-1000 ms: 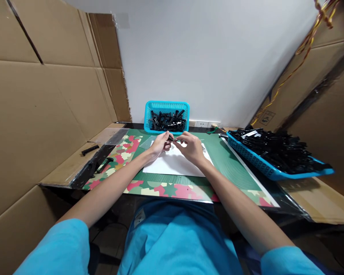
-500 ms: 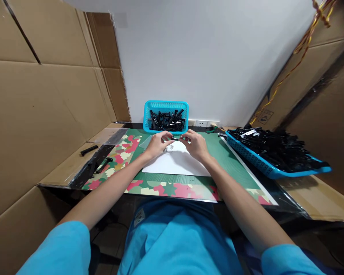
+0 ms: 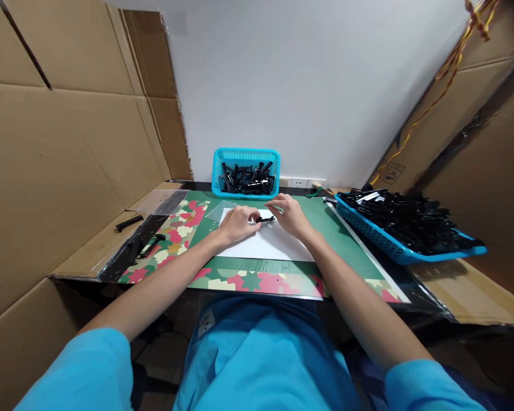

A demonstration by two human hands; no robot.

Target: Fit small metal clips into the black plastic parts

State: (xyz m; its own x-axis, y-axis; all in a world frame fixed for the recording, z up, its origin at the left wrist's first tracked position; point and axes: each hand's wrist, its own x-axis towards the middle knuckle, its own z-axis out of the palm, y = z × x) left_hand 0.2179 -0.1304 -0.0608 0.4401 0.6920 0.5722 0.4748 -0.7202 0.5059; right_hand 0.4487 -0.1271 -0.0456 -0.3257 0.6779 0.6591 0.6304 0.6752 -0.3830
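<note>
My left hand (image 3: 240, 223) rests over the white sheet (image 3: 265, 245), thumb and fingers closed on the left end of a small, narrow black plastic part (image 3: 265, 219). The part lies roughly level, its right end pointing toward my right hand (image 3: 288, 213). That hand hovers just above and right of the part, thumb and index finger drawn together in a pinch. Whatever sits between those fingertips is too small to make out. Under the sheet spreads a green mat (image 3: 338, 240) with a camouflage-patterned border.
Behind my hands stands a blue basket (image 3: 214, 171) of black plastic parts. A larger blue basket (image 3: 368, 228), heaped with black pieces, is at the right. Loose black parts (image 3: 129, 223) lie at the left. Cardboard walls (image 3: 85, 131) flank the table.
Both hands held the black part near the sheet's far edge before. Now it is lower and nearer me in my left hand, and my right fingers have come off it, lifting slightly.
</note>
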